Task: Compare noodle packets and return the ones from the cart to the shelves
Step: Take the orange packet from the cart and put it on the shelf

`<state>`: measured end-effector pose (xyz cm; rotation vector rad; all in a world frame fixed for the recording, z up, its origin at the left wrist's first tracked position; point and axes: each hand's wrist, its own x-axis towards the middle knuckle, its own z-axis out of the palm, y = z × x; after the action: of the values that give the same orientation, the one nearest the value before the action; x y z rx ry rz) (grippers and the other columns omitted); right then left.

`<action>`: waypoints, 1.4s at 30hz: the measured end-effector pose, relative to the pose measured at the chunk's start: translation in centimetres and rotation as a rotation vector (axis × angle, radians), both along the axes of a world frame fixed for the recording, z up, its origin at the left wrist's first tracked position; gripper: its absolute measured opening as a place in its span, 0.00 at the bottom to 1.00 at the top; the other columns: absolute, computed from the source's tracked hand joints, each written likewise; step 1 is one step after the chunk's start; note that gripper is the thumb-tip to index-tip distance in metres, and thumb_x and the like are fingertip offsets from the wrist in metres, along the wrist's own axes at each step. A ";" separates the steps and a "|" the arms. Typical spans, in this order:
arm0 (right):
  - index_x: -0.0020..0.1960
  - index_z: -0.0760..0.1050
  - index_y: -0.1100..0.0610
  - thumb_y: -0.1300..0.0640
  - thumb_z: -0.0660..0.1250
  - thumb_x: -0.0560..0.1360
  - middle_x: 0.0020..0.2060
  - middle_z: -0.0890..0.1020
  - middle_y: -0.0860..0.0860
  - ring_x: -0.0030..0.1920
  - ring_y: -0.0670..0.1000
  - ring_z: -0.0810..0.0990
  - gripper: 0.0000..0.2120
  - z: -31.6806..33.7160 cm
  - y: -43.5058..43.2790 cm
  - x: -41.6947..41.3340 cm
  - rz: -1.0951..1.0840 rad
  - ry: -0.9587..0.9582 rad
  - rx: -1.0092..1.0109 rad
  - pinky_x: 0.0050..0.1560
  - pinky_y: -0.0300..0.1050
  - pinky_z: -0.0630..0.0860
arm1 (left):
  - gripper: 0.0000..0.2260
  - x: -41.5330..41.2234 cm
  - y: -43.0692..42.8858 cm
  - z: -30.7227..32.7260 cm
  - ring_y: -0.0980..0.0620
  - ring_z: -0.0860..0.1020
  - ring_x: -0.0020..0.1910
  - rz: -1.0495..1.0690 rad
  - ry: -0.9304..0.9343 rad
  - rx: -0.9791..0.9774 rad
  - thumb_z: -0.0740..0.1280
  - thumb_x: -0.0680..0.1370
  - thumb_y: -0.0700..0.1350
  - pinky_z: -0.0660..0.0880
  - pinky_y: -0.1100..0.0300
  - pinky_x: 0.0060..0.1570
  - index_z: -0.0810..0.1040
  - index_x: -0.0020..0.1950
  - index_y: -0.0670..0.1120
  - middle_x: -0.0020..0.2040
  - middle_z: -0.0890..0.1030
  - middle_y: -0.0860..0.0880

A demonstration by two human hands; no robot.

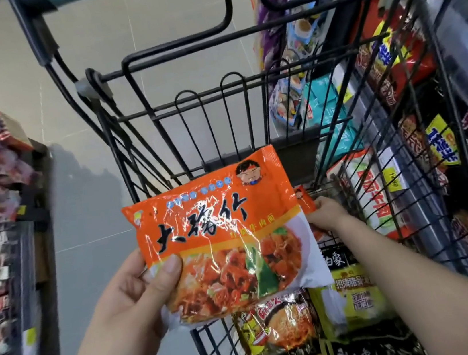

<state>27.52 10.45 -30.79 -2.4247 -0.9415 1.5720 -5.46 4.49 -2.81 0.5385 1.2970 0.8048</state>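
The left hand [136,290] holds an orange noodle packet [223,239] up over the near left corner of the black wire cart [244,91], thumb pressed on the packet's front near its left edge and fingers behind it. The packet faces the camera, tilted a little with its right side higher, and shows large black characters, a cartoon face in its upper right corner and a picture of a noodle dish below.

The right hand [326,214] reaches into the cart on the right, its fingers closed on the edge of a second orange packet [305,200], most of which is hidden behind the first one. Both packets appear to be of the same design, though only a narrow strip of the second shows.

In the cart's basket, near the camera, lie more packets: a dark one with a noodle bowl picture [278,330] just below the held packet, and a yellow-green packet [355,298] to its right, beside the right forearm. Further packets with black bands and white characters lie at the near edge.

To the right of the cart, seen through its wire side, shelves [429,210] carry rows of noodle packets in red, yellow, teal and white. On the left, another shelf unit [4,239] holds blurred reddish packets with price tags along its edges. The floor [85,198] between is pale grey tile.
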 end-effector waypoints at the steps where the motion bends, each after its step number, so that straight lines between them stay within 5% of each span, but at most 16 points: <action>1: 0.46 0.74 0.54 0.48 0.83 0.64 0.47 0.85 0.57 0.46 0.59 0.85 0.22 0.5 0.1 0.0 -0.033 0.013 0.018 0.48 0.53 0.83 | 0.41 0.0 0.0 0.0 0.38 0.86 0.57 -0.018 0.015 0.004 0.88 0.53 0.60 0.81 0.38 0.57 0.84 0.63 0.47 0.62 0.85 0.37; 4: 0.53 0.75 0.55 0.51 0.83 0.66 0.51 0.85 0.56 0.51 0.58 0.85 0.23 2.5 0.1 -0.1 -0.075 0.049 0.101 0.52 0.52 0.82 | 0.40 -0.1 -0.2 0.3 0.40 0.85 0.60 -0.037 0.021 0.010 0.87 0.57 0.60 0.81 0.43 0.60 0.83 0.65 0.47 0.63 0.85 0.39; 7: 0.55 0.75 0.56 0.52 0.80 0.71 0.49 0.85 0.55 0.46 0.55 0.84 0.20 5.1 -0.4 0.0 -0.067 0.112 0.140 0.43 0.47 0.81 | 0.39 -0.1 -0.2 0.7 0.41 0.84 0.61 -0.039 0.001 0.021 0.86 0.60 0.60 0.82 0.46 0.59 0.82 0.67 0.46 0.65 0.84 0.40; 10: 0.58 0.77 0.59 0.51 0.79 0.72 0.48 0.86 0.56 0.45 0.58 0.87 0.21 8.1 -1.4 0.6 -0.109 0.162 0.184 0.42 0.55 0.85 | 0.37 -0.3 -0.3 1.5 0.42 0.85 0.60 -0.029 0.001 0.036 0.85 0.63 0.58 0.82 0.46 0.59 0.81 0.67 0.45 0.65 0.84 0.40; 12: 0.56 0.79 0.59 0.52 0.79 0.73 0.46 0.87 0.55 0.45 0.57 0.87 0.18 11.0 -2.2 0.6 -0.125 0.201 0.224 0.41 0.47 0.85 | 0.31 -0.6 -0.3 2.2 0.43 0.85 0.59 -0.010 0.002 0.040 0.81 0.68 0.53 0.81 0.45 0.60 0.80 0.68 0.44 0.64 0.84 0.41; 15: 0.53 0.80 0.55 0.52 0.78 0.74 0.44 0.87 0.50 0.45 0.53 0.87 0.12 16.0 -3.5 0.7 -0.184 0.263 0.291 0.42 0.42 0.81 | 0.36 -1.0 -0.3 3.7 0.43 0.85 0.60 -0.014 -0.008 0.066 0.84 0.64 0.57 0.81 0.44 0.61 0.81 0.68 0.45 0.65 0.84 0.40; 17: 0.52 0.80 0.53 0.46 0.80 0.70 0.46 0.88 0.50 0.47 0.54 0.88 0.17 19.5 -4.2 0.8 -0.238 0.317 0.344 0.49 0.49 0.83 | 0.32 -1.3 -0.3 4.9 0.45 0.85 0.59 0.004 -0.011 0.093 0.82 0.68 0.55 0.82 0.47 0.60 0.80 0.68 0.44 0.64 0.84 0.41; 20: 0.58 0.80 0.53 0.35 0.81 0.60 0.49 0.89 0.52 0.49 0.56 0.88 0.33 25.4 -5.5 0.8 -0.299 0.406 0.403 0.39 0.45 0.82 | 0.22 -1.3 -0.2 7.1 0.47 0.86 0.54 0.046 0.011 0.116 0.68 0.77 0.46 0.82 0.49 0.59 0.78 0.69 0.41 0.63 0.85 0.40; 26: 0.59 0.79 0.53 0.45 0.77 0.62 0.48 0.89 0.51 0.45 0.52 0.89 0.27 38.7 -7.7 0.8 -0.336 0.566 0.599 0.39 0.47 0.83 | 0.18 -1.2 0.2 13.3 0.53 0.87 0.47 0.038 0.049 0.217 0.67 0.77 0.46 0.83 0.55 0.54 0.80 0.65 0.42 0.58 0.87 0.42; 30: 0.59 0.79 0.53 0.56 0.71 0.75 0.49 0.89 0.52 0.45 0.51 0.89 0.12 46.6 -9.3 1.7 -0.390 0.620 0.713 0.35 0.43 0.83 | 0.14 -0.6 0.2 18.7 0.53 0.88 0.43 0.039 0.041 0.325 0.67 0.76 0.46 0.85 0.60 0.45 0.82 0.59 0.42 0.53 0.88 0.43; 38: 0.58 0.80 0.52 0.56 0.69 0.74 0.48 0.89 0.49 0.44 0.47 0.88 0.13 57.3 -13.2 3.2 -0.385 0.652 0.921 0.34 0.39 0.82 | 0.19 0.9 -0.7 28.0 0.53 0.87 0.46 -0.015 -0.006 0.517 0.67 0.77 0.45 0.84 0.59 0.51 0.79 0.65 0.37 0.55 0.88 0.42; 42: 0.59 0.81 0.54 0.57 0.68 0.74 0.50 0.89 0.52 0.46 0.50 0.88 0.14 60.6 -16.6 3.2 -0.405 0.634 1.038 0.38 0.42 0.83 | 0.34 0.8 -1.2 31.1 0.51 0.88 0.48 -0.131 -0.021 0.612 0.83 0.64 0.57 0.85 0.57 0.50 0.81 0.64 0.42 0.58 0.87 0.42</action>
<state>30.70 -6.11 29.82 -1.1960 -0.7655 1.1289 -4.71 3.29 28.26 1.0852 0.9701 1.0950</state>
